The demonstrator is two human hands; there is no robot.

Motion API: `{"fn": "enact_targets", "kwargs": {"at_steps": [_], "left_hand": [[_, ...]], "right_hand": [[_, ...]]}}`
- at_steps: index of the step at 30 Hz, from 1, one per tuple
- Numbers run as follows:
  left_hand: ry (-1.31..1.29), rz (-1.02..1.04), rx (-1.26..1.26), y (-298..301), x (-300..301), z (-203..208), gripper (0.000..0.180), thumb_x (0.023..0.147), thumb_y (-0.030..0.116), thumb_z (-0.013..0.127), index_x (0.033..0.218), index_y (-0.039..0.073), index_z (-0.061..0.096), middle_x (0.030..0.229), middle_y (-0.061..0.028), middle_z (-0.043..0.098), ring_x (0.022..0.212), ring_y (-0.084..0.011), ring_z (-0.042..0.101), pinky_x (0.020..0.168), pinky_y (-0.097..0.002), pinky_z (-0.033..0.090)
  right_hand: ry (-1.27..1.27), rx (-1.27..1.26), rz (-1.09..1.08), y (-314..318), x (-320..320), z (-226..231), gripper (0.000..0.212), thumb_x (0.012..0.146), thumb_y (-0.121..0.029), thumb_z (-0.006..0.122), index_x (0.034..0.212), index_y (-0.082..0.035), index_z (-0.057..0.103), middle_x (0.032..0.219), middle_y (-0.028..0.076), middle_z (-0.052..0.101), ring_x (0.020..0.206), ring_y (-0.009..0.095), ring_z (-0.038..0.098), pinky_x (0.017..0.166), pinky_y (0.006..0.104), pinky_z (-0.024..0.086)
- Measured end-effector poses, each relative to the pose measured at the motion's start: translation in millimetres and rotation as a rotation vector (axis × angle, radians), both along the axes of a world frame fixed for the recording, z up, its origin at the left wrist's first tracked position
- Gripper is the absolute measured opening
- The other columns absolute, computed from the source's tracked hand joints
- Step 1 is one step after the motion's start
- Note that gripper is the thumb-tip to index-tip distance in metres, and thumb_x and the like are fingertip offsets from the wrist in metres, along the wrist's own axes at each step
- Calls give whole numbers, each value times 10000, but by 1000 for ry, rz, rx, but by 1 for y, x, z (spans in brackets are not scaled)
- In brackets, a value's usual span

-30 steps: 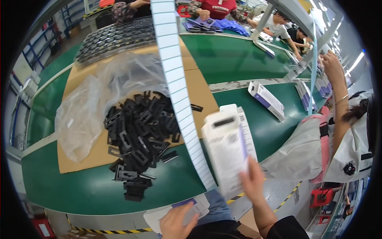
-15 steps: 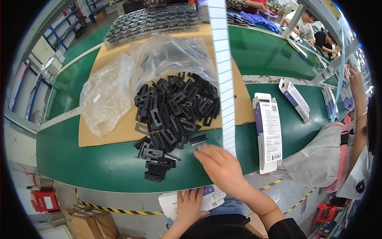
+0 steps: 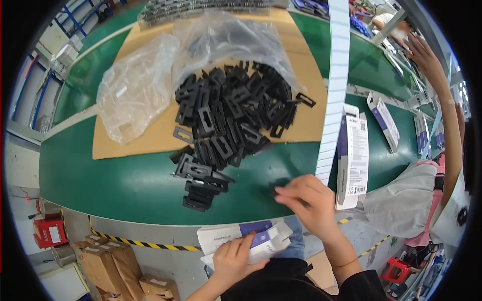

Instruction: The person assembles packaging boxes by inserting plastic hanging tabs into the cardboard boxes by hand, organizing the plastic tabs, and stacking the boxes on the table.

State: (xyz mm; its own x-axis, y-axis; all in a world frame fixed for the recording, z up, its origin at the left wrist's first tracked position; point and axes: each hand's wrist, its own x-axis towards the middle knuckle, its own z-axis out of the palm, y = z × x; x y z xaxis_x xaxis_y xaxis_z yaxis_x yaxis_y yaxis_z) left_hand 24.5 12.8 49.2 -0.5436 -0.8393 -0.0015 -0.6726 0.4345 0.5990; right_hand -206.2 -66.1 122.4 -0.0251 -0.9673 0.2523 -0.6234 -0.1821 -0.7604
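Note:
My left hand (image 3: 232, 260) is closed around a white and purple carton (image 3: 271, 242) at the table's front edge, its open end toward the right. Under it lie more flat cartons (image 3: 213, 235) in my lap. Over the green table, my right hand (image 3: 312, 201) pinches a small black plastic piece (image 3: 275, 189), mostly hidden by the fingers and blurred. Left of that hand, a small group of black slotted plastic pieces (image 3: 199, 193) sits apart in front of the big heap of black slotted pieces (image 3: 221, 113).
A clear plastic bag (image 3: 226, 37) lies behind the heap on a cardboard sheet (image 3: 120, 148), another bag (image 3: 135, 90) to its left. A white striped strip (image 3: 337, 75) stands upright right of the heap. Beyond it are a white-purple box (image 3: 353, 155) and a co-worker's arm (image 3: 447, 105).
My right hand has closed on a black piece and moved right and slightly nearer. My left hand has lifted and tilted a carton off the stack. The view has shifted.

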Motion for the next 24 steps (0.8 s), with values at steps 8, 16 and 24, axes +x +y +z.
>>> {"fn": "enact_targets", "kwargs": {"at_steps": [8, 16, 24], "left_hand": [[229, 39, 70, -14, 5, 32, 697, 614, 465, 885, 1063, -10, 643, 738, -66, 671, 562, -191, 672, 509, -302, 543], [117, -48, 27, -25, -2, 43, 730, 628, 521, 850, 1083, -11, 644, 705, -52, 649, 522, -171, 652, 470, -291, 524], [22, -63, 89, -29, -1, 58, 741, 615, 521, 881, 1073, -8, 637, 772, -84, 674, 597, -220, 677, 538, -317, 541]], "right_hand": [[-417, 464, 107, 67, -17, 3, 147, 720, 2, 820, 840, -11, 737, 843, 109, 719, 892, 244, 679, 781, 318, 512], [-761, 741, -37, 80, -13, -15, 149, 845, -44, 769, 973, 15, 720, 893, 64, 676, 821, 110, 672, 702, 239, 551], [-479, 669, -8, 91, -11, -7, 146, 818, -10, 777, 942, 21, 705, 865, 84, 665, 776, 134, 679, 713, 249, 550]]}}
